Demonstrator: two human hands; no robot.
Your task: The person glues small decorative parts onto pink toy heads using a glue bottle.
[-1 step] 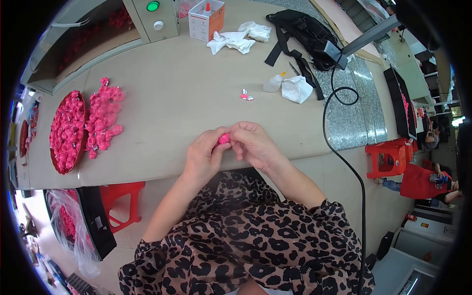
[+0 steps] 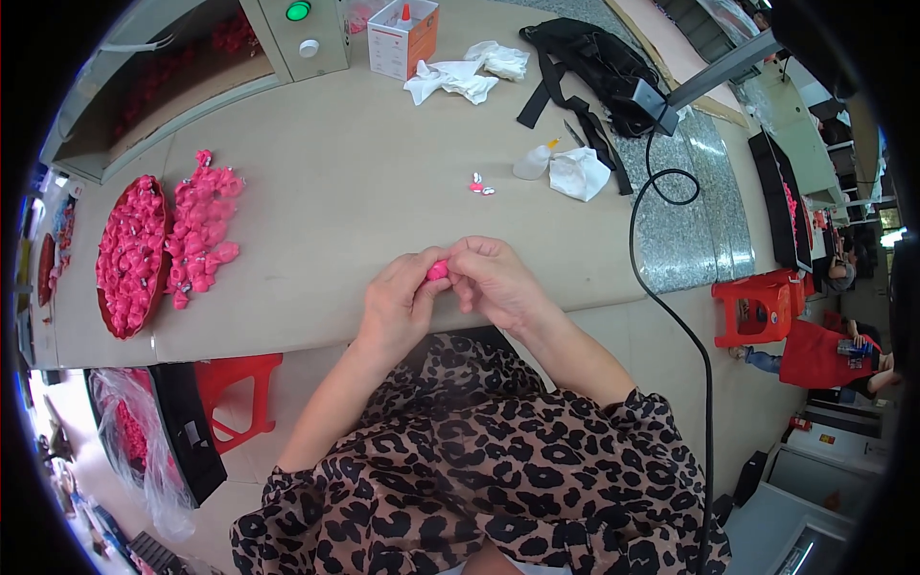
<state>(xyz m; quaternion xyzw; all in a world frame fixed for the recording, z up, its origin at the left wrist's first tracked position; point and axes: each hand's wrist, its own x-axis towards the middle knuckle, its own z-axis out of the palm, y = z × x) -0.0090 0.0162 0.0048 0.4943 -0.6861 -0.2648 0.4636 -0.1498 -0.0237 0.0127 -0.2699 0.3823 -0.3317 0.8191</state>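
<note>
Near the table's front edge, my left hand (image 2: 397, 292) pinches a small, rounded bright-pink piece (image 2: 438, 270) between thumb and fingers. My right hand (image 2: 491, 282) meets it from the other side, its thumb and forefinger closed at the piece and the other fingers curled. Fingertips cover part of the piece, so its exact kind is hidden. Beyond the hands lie a few tiny pink and silvery bits (image 2: 479, 186). To the left, a red-rimmed tray (image 2: 107, 311) is heaped with similar pink pieces, and a loose pile of pink pieces (image 2: 203, 225) spreads beside it.
A small squeeze bottle (image 2: 530, 164) stands by a crumpled white cloth (image 2: 579, 174) at the right. Farther back are an open box (image 2: 391, 50), white tissues (image 2: 452, 82) and a black bag (image 2: 594, 62). A black cable (image 2: 685, 335) hangs at my right; a lit cabinet (image 2: 316, 38) stands back left.
</note>
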